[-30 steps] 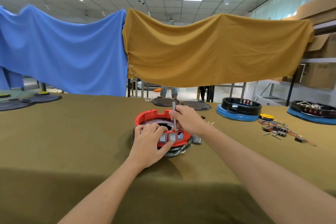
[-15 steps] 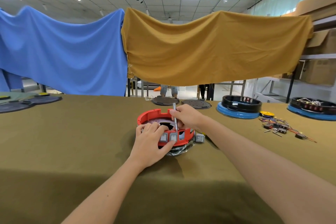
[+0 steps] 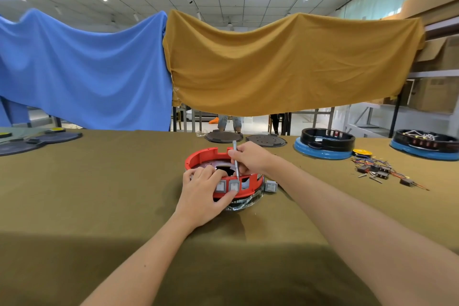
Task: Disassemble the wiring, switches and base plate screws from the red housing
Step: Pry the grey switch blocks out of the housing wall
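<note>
We pry at switches in the red housing (image 3: 211,156) mid-table.
Our left hand (image 3: 202,191) grips the housing's near wall, fingers curled over the rim, thumb under two grey switches (image 3: 234,186). Our right hand (image 3: 250,159) pinches a thin metal tool (image 3: 236,160), tip just above the switch by our thumb. One loose switch (image 3: 270,186) lies right of the housing. Two black-and-blue housings (image 3: 325,144) far right hold wiring.

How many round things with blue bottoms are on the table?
2. One black housing on a blue base sits right of the red housing; the other is at the far right edge. More may lie outside the view.
</note>
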Demonstrator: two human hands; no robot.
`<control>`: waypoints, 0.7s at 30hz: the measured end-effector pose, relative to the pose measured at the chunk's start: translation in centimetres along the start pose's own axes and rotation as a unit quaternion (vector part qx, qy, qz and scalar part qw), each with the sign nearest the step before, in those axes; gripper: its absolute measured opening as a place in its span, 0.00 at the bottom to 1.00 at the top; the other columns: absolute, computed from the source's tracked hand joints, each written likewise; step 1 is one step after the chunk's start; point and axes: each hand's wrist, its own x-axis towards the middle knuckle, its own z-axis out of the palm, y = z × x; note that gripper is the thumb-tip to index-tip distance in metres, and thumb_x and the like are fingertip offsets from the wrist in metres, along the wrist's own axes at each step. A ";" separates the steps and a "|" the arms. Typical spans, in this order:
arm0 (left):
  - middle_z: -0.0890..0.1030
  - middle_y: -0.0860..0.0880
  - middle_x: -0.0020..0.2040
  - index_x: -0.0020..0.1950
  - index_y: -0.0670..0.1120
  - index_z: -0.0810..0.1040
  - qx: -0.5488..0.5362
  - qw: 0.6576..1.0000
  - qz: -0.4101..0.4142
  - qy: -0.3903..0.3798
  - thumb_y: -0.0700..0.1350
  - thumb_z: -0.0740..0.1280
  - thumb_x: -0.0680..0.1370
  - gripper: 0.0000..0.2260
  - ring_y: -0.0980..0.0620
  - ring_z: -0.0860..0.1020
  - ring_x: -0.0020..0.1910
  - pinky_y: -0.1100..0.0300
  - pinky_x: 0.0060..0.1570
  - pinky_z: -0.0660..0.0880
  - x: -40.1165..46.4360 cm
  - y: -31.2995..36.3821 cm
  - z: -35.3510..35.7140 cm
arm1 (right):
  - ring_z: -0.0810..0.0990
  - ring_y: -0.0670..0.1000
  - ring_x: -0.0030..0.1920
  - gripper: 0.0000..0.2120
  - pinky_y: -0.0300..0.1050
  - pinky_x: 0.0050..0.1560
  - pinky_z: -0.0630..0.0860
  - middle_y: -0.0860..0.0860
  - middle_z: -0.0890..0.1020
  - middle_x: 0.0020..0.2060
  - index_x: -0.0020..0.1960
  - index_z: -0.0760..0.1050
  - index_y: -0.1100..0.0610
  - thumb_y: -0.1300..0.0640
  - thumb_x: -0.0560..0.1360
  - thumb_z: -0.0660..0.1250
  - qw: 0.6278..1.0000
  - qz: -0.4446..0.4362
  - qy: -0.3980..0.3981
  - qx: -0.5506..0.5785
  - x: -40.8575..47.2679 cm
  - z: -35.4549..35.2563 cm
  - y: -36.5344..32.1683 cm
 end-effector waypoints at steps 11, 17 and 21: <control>0.75 0.58 0.50 0.58 0.54 0.76 -0.003 1.000 -0.002 -0.006 0.66 0.59 0.76 0.20 0.54 0.73 0.52 0.55 0.61 0.61 0.0 0.0 0.0 | 0.75 0.44 0.25 0.16 0.39 0.33 0.74 0.50 0.77 0.27 0.43 0.74 0.59 0.51 0.84 0.59 1.000 -0.009 0.002 -0.019 0.0 0.2 -0.4; 0.74 0.58 0.48 0.57 0.55 0.76 -0.008 1.000 -0.001 -0.002 0.66 0.59 0.76 0.19 0.55 0.73 0.51 0.57 0.60 0.59 0.1 0.0 0.0 | 0.81 0.49 0.34 0.15 0.52 0.47 0.81 0.53 0.81 0.32 0.43 0.77 0.57 0.52 0.84 0.59 0.987 -0.068 0.088 0.117 -1.7 1.4 0.9; 0.74 0.58 0.48 0.57 0.54 0.77 -0.004 1.000 -0.002 0.001 0.66 0.59 0.76 0.20 0.54 0.73 0.51 0.58 0.59 0.58 0.1 0.1 -0.1 | 0.79 0.48 0.34 0.14 0.46 0.39 0.77 0.51 0.81 0.34 0.46 0.76 0.57 0.50 0.84 0.59 0.992 -0.096 0.076 0.017 -2.3 2.0 0.3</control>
